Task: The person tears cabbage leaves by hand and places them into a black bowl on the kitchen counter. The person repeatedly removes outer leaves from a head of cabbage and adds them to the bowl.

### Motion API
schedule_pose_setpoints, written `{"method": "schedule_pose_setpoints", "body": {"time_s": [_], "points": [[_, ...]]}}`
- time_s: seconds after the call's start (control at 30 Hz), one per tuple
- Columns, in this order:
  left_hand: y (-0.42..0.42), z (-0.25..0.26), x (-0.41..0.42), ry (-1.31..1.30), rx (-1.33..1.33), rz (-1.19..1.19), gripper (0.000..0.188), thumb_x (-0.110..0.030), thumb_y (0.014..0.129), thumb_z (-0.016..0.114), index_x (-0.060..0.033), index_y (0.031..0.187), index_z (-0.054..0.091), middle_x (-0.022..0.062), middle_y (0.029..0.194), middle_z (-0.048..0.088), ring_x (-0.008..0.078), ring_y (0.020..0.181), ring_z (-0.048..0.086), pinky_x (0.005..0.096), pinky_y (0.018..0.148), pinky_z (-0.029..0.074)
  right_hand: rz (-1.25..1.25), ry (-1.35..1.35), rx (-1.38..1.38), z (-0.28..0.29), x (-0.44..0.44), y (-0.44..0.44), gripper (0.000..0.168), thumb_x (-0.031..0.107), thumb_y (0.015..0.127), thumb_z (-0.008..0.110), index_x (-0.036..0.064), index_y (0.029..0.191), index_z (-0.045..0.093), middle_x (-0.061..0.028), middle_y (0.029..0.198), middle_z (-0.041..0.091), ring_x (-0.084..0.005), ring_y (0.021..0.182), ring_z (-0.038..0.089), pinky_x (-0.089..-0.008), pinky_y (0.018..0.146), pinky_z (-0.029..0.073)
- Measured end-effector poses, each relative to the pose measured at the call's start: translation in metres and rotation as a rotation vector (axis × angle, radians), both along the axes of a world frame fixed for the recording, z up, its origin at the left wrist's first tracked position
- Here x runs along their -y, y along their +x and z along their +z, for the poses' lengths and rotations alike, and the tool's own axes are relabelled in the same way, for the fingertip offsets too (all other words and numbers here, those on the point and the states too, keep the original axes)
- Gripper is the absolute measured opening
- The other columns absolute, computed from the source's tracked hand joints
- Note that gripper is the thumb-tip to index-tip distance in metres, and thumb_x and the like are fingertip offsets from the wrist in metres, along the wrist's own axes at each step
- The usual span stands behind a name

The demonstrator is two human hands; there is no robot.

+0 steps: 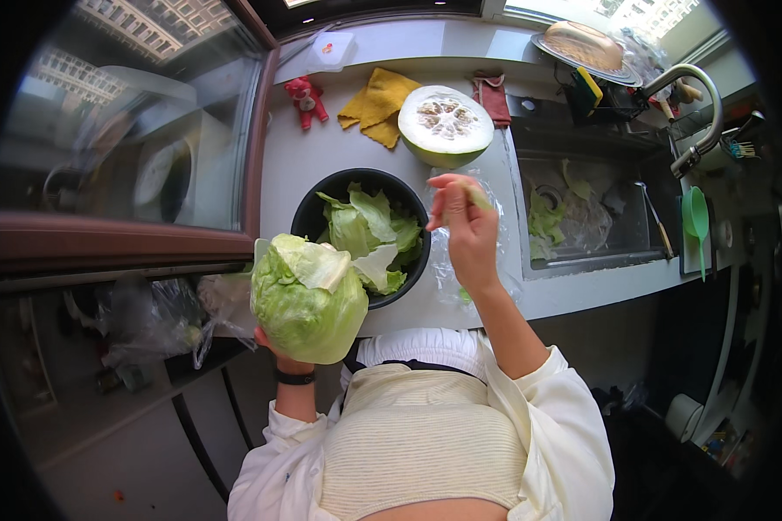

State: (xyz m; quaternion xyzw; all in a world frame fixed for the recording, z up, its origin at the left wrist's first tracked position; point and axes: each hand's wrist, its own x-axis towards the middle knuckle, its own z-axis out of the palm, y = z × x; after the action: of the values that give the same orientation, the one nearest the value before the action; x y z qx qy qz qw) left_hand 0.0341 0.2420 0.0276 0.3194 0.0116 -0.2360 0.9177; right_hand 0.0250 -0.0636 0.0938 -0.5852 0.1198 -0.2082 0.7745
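Note:
A head of iceberg lettuce [307, 299] rests in my left hand [270, 345], which supports it from below, its fingers mostly hidden. One loose leaf flap folds over the top of the head. Just beyond it, a round black pot [313, 195] on the counter holds torn lettuce leaves [365, 225]. My right hand [466, 221] is raised right of the pot's rim, pinching a small pale piece of lettuce [477, 195] between thumb and fingers. Under that hand, clear plastic wrap [446, 267] lies crumpled on the counter.
Behind the pot sit a halved winter melon [446, 124], a yellow cloth [381, 104] and a red bear figurine [306, 102]. The sink [586, 254] at right contains lettuce scraps and plastic, below a curved faucet [710, 124]. An open window sash [254, 150] juts in at left.

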Motion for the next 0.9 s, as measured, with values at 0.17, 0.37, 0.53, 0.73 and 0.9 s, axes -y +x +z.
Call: {"method": "schedule_pose_setpoints", "body": {"time_s": [0.17, 0.37, 0.53, 0.73, 0.9], "points": [[0.005, 0.006, -0.003, -0.069, 0.115, -0.091, 0.116, -0.070, 0.071, 0.073, -0.0147, 0.158, 0.019, 0.0143, 0.161, 0.025, 0.0381, 0.144, 0.031, 0.0577, 0.118, 0.029, 0.175, -0.634, -0.058, -0.024, -0.029, -0.007, 0.062, 0.021, 0.091, 0.072, 0.002, 0.143, 0.045, -0.0136, 0.132, 0.056, -0.0227, 0.124, 0.054, -0.0350, 0.100, 0.046], [0.004, 0.045, 0.018, 0.043, 0.117, -0.167, 0.125, -0.066, 0.062, 0.082, -0.0147, 0.158, 0.020, 0.0158, 0.160, 0.027, 0.0381, 0.144, 0.032, 0.0552, 0.118, 0.030, 0.538, -0.471, 0.168, 0.048, -0.028, -0.027, 0.060, 0.024, 0.082, 0.081, 0.008, 0.135, 0.058, -0.0146, 0.133, 0.058, -0.0269, 0.122, 0.056, -0.0372, 0.101, 0.045], [0.002, 0.042, 0.017, 0.047, 0.066, -0.200, 0.125, -0.061, 0.060, 0.085, -0.0137, 0.157, 0.021, 0.0177, 0.159, 0.028, 0.0383, 0.143, 0.034, 0.0550, 0.118, 0.031, 0.422, -0.429, 0.139, 0.029, -0.027, -0.025, 0.035, 0.018, 0.088, 0.075, 0.004, 0.119, 0.067, -0.0098, 0.107, 0.069, -0.0203, 0.097, 0.066, -0.0326, 0.083, 0.054], [-0.007, 0.034, 0.029, -0.127, -0.047, -0.187, 0.126, -0.057, 0.060, 0.086, -0.0094, 0.156, 0.022, 0.0215, 0.156, 0.032, 0.0402, 0.141, 0.037, 0.0584, 0.114, 0.036, 0.207, 0.418, -0.160, 0.011, -0.037, -0.023, 0.031, 0.033, 0.102, 0.057, 0.004, 0.098, 0.066, -0.0029, 0.088, 0.069, -0.0099, 0.078, 0.066, -0.0248, 0.071, 0.057], [-0.011, 0.035, 0.040, -0.179, -0.069, -0.200, 0.125, -0.058, 0.058, 0.086, -0.0078, 0.155, 0.025, 0.0230, 0.153, 0.035, 0.0417, 0.138, 0.040, 0.0588, 0.112, 0.038, 0.308, 0.922, -0.173, -0.010, -0.035, -0.021, 0.033, 0.037, 0.102, 0.055, 0.005, 0.101, 0.065, -0.0015, 0.087, 0.068, -0.0078, 0.075, 0.065, -0.0230, 0.066, 0.055]]}}
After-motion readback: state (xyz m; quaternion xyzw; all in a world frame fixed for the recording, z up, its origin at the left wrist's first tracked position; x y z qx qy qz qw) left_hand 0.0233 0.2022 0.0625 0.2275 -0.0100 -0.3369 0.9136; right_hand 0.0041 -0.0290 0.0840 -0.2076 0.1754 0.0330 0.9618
